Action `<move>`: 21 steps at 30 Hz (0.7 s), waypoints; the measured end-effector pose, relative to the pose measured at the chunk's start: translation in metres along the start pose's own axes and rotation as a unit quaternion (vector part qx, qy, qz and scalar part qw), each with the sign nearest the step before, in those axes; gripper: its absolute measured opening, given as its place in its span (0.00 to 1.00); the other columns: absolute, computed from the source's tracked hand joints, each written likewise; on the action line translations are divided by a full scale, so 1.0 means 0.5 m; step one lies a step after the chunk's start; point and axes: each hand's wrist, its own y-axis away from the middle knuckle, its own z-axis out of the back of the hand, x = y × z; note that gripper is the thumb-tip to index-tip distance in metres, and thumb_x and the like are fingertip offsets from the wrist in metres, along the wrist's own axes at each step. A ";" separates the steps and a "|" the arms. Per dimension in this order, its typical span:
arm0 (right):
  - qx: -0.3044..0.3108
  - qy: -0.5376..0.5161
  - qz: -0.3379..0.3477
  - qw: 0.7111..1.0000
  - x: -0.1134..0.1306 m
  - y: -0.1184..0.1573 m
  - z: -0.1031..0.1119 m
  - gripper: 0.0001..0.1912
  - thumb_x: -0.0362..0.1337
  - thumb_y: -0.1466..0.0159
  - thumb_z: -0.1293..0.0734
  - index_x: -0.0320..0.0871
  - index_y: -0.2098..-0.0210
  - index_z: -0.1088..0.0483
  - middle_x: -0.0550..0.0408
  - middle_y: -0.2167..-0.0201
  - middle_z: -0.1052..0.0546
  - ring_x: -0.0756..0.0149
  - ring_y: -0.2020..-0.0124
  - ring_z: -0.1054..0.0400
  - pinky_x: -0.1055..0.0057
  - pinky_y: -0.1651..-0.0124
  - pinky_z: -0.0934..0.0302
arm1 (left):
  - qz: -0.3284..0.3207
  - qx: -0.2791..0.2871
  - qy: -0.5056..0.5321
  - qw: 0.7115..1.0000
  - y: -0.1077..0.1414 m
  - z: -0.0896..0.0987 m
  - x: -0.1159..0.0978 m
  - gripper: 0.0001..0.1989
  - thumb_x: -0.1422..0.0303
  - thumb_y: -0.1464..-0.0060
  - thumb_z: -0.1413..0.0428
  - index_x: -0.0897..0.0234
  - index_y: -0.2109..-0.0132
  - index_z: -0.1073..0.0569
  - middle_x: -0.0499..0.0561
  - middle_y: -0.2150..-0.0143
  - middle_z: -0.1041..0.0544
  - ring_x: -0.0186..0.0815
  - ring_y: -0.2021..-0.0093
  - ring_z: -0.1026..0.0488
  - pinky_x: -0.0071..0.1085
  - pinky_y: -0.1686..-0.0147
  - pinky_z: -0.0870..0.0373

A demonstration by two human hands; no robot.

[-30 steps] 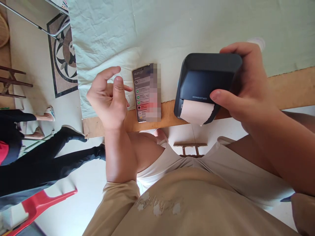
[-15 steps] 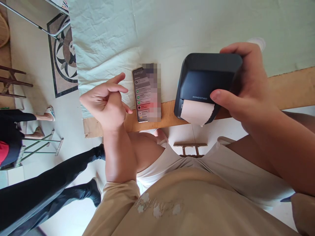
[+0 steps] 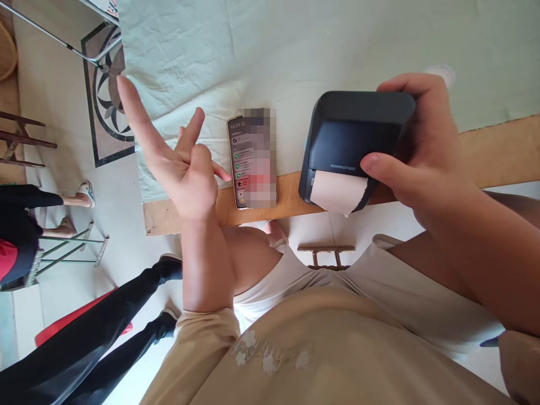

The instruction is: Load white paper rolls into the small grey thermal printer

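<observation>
My right hand (image 3: 417, 146) is closed around a black label printer (image 3: 354, 135) marked NIIMBOT, thumb on its front and fingers behind its right side. A pale strip of label paper (image 3: 340, 191) sticks out of the printer's lower end. My left hand (image 3: 181, 163) is raised left of the smartphone (image 3: 242, 169), its index finger stretched out to the upper left and the other fingers partly bent; nothing is in it. The phone lies face up near the table's front edge, its screen lit with notifications and partly blurred out.
A pale green cloth (image 3: 295, 56) covers the table, with a wooden edge (image 3: 498, 152) along my side. Another person's dark-trousered legs (image 3: 105, 320) are at lower left. A seated person (image 3: 25, 225) and a wooden stool (image 3: 25, 138) are farther left. Under the table stands a wooden frame (image 3: 327, 248).
My left hand has opened from bent fingers, the index finger now pointing to the upper left. The dark-trousered legs have shifted, showing a red object behind them. The printer stays in place.
</observation>
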 end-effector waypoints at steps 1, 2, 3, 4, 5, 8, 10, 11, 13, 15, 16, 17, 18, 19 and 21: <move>0.001 0.000 0.004 1.000 -0.001 -0.001 0.001 0.38 0.53 0.40 0.12 0.65 0.37 0.30 0.58 0.46 0.32 0.70 0.55 0.31 0.75 0.68 0.26 | -0.003 -0.005 0.000 1.000 -0.001 -0.004 0.009 0.19 0.62 0.29 0.42 0.58 0.35 0.26 0.58 0.36 0.22 0.62 0.38 0.10 0.59 0.56 0.04; 0.002 0.000 0.007 1.000 -0.002 -0.001 0.002 0.38 0.53 0.40 0.12 0.66 0.37 0.30 0.58 0.46 0.32 0.70 0.55 0.31 0.75 0.68 0.26 | -0.010 -0.009 -0.001 1.000 -0.002 -0.007 0.019 0.17 0.60 0.28 0.44 0.60 0.38 0.25 0.58 0.38 0.21 0.63 0.38 0.11 0.60 0.56 0.05; 0.003 0.001 0.009 1.000 -0.002 -0.002 0.003 0.38 0.53 0.40 0.12 0.66 0.37 0.30 0.58 0.46 0.32 0.70 0.55 0.31 0.75 0.68 0.26 | -0.022 -0.013 0.000 1.000 -0.004 -0.009 0.029 0.15 0.59 0.29 0.45 0.61 0.43 0.23 0.59 0.41 0.20 0.63 0.38 0.11 0.60 0.57 0.05; 0.003 0.001 0.010 1.000 -0.003 -0.002 0.004 0.38 0.53 0.40 0.12 0.66 0.37 0.30 0.58 0.46 0.32 0.70 0.55 0.31 0.75 0.68 0.26 | -0.044 -0.019 0.003 0.999 -0.005 -0.010 0.037 0.13 0.60 0.30 0.45 0.62 0.48 0.23 0.59 0.45 0.19 0.62 0.40 0.10 0.59 0.58 0.06; 0.003 -0.001 0.014 1.000 -0.003 -0.002 0.004 0.38 0.53 0.40 0.12 0.66 0.37 0.30 0.59 0.46 0.32 0.70 0.55 0.32 0.75 0.68 0.26 | -0.072 -0.027 0.007 0.997 -0.008 -0.009 0.045 0.13 0.60 0.31 0.47 0.63 0.51 0.22 0.59 0.48 0.18 0.60 0.43 0.09 0.58 0.58 0.07; 0.004 -0.001 0.020 1.000 -0.002 -0.003 0.003 0.37 0.54 0.40 0.12 0.66 0.38 0.29 0.59 0.46 0.32 0.70 0.55 0.32 0.76 0.69 0.27 | -0.156 -0.037 0.023 0.987 -0.017 -0.004 0.060 0.15 0.59 0.38 0.48 0.63 0.54 0.21 0.56 0.54 0.17 0.52 0.49 0.08 0.63 0.44 0.12; 0.006 0.001 0.021 1.000 -0.002 -0.004 0.002 0.37 0.54 0.40 0.12 0.66 0.38 0.29 0.59 0.47 0.32 0.70 0.56 0.32 0.75 0.69 0.27 | -0.163 -0.013 0.012 0.986 -0.021 0.001 0.065 0.20 0.58 0.44 0.45 0.59 0.47 0.24 0.52 0.54 0.17 0.51 0.45 0.10 0.65 0.32 0.20; 0.007 0.002 0.019 1.000 -0.002 -0.005 0.001 0.37 0.54 0.40 0.12 0.66 0.38 0.29 0.59 0.47 0.32 0.70 0.56 0.32 0.75 0.69 0.27 | -0.149 0.006 -0.003 0.989 -0.021 0.004 0.066 0.25 0.58 0.48 0.42 0.57 0.43 0.26 0.52 0.52 0.17 0.52 0.42 0.12 0.66 0.29 0.23; 0.008 0.002 0.020 1.000 -0.003 -0.006 0.001 0.37 0.55 0.40 0.12 0.66 0.39 0.29 0.59 0.47 0.31 0.70 0.56 0.32 0.75 0.69 0.28 | -0.105 0.049 -0.040 0.992 -0.020 0.011 0.068 0.34 0.62 0.54 0.38 0.54 0.37 0.29 0.56 0.45 0.16 0.56 0.35 0.17 0.69 0.31 0.25; 0.010 0.003 0.025 1.000 -0.005 -0.007 0.000 0.37 0.57 0.40 0.12 0.66 0.39 0.29 0.59 0.49 0.31 0.70 0.57 0.32 0.74 0.69 0.28 | -0.053 0.101 -0.074 0.991 -0.018 0.018 0.072 0.39 0.66 0.57 0.36 0.51 0.34 0.29 0.59 0.37 0.18 0.58 0.30 0.21 0.70 0.32 0.26; 0.011 0.004 0.028 1.000 -0.005 -0.007 0.000 0.37 0.58 0.40 0.12 0.66 0.39 0.29 0.59 0.49 0.31 0.70 0.57 0.33 0.74 0.69 0.29 | -0.032 0.125 -0.090 0.987 -0.018 0.022 0.074 0.41 0.66 0.57 0.35 0.49 0.34 0.30 0.58 0.36 0.19 0.58 0.29 0.22 0.70 0.29 0.27; 0.011 0.005 0.030 0.999 -0.006 -0.007 0.000 0.37 0.59 0.40 0.12 0.66 0.39 0.29 0.59 0.49 0.31 0.70 0.57 0.33 0.74 0.69 0.29 | -0.013 0.145 -0.104 0.984 -0.019 0.025 0.078 0.42 0.66 0.57 0.34 0.46 0.33 0.32 0.57 0.36 0.19 0.56 0.28 0.23 0.68 0.26 0.29; 0.010 0.006 0.033 0.999 -0.007 -0.007 0.001 0.37 0.59 0.40 0.13 0.66 0.39 0.29 0.59 0.49 0.31 0.70 0.57 0.32 0.74 0.68 0.29 | 0.001 0.158 -0.116 0.981 -0.020 0.027 0.083 0.43 0.65 0.56 0.33 0.44 0.32 0.33 0.56 0.36 0.19 0.55 0.27 0.23 0.67 0.24 0.30; 0.009 0.006 0.040 0.999 -0.008 -0.008 0.001 0.36 0.60 0.40 0.13 0.66 0.39 0.28 0.59 0.49 0.31 0.70 0.57 0.32 0.74 0.68 0.29 | 0.010 0.165 -0.125 0.978 -0.022 0.028 0.088 0.43 0.63 0.55 0.32 0.41 0.32 0.35 0.55 0.36 0.20 0.54 0.27 0.23 0.65 0.22 0.31; 0.009 0.006 0.052 0.999 -0.010 -0.008 0.002 0.36 0.61 0.40 0.13 0.66 0.40 0.28 0.59 0.49 0.31 0.70 0.57 0.33 0.74 0.67 0.29 | 0.010 0.165 -0.136 0.977 -0.024 0.028 0.097 0.42 0.59 0.51 0.31 0.40 0.31 0.36 0.54 0.36 0.20 0.54 0.28 0.23 0.66 0.21 0.32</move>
